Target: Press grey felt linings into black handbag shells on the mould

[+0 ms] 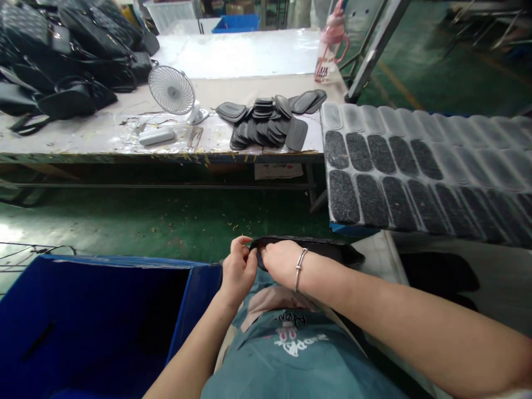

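1. Centrally, left hand [238,270] and right hand [281,260] both pinch the black pad [316,246], held just right of the blue bin [103,316].
2. Beyond the bin, a table [103,141] carries a fan [172,90] and stacked pads [266,124].
3. Right of the bin, a board [415,160] holds rows of pads.

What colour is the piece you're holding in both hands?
Black. The piece shows best in the head view.

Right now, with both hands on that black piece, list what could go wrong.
1. The black piece is pinched at one end only by the left hand and right hand; the far end may sag or slip.
2. The open blue bin sits just left; a dropped piece might fall in.
3. The bracelet could snag the piece's edge.
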Demonstrator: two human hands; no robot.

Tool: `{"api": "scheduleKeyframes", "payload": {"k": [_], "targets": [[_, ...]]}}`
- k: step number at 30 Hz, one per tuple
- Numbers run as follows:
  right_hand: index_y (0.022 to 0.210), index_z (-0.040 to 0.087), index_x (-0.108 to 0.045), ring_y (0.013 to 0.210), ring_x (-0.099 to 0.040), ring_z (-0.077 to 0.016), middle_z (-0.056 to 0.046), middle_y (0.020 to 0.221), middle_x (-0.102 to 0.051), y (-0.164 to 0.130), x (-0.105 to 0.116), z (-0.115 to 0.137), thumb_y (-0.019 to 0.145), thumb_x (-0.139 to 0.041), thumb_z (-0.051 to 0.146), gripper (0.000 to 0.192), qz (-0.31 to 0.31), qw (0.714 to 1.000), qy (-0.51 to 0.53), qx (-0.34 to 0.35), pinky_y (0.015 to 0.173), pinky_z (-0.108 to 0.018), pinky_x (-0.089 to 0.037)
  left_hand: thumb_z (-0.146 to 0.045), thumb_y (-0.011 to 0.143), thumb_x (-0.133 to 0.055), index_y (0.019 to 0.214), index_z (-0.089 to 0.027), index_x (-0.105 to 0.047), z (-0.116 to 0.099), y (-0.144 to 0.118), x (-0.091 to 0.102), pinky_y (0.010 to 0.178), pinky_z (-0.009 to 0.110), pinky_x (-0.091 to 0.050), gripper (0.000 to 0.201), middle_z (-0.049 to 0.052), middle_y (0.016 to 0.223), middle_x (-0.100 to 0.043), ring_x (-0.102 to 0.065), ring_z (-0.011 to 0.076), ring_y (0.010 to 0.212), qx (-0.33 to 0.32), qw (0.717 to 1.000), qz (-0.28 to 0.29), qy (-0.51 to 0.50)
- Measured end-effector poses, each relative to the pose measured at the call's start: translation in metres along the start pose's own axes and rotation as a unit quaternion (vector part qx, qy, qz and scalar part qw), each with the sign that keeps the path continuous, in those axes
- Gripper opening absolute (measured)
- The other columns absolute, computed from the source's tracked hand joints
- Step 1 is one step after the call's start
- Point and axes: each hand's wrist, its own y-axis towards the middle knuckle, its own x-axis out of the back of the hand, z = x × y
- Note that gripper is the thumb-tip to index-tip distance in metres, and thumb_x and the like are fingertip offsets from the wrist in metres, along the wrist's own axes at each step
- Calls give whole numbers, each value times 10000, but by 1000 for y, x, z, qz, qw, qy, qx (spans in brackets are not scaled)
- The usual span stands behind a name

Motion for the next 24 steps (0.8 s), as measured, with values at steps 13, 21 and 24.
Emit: {"api": "scheduleKeyframes", "payload": {"k": [13,21,24], "targets": [[1258,90,-561,946,-638,-178,-130,1057,-660,-147,-24,-73,948,-424,294,395,-394,857,117,-312,881,-288,-494,-447,784,-566,825,-180,-657,12,17,8,478,227,-401,285,-11,567,-608,-578,152,525,59,992,114,-1],[1244,150,-590,912,-684,-288,-144,953,-724,-142,-37,-79,937,-329,529,553,-120,883,157,-426,752,-368,-511,-396,903,-292,899,-184,-628,-7,37,2,611,297,-430,397,86,726,-702,-672,271,760,83,911,265,304],[964,153,-678,842,-699,-287,-148,863,-728,-129,-39,-78,955,-334,382,413,-75,890,128,-432,708,-354,-503,-351,918,-231,873,-170,-620,-14,36,3,615,318,-421,431,122,789,-700,-672,289,761,51,875,287,386]]}}
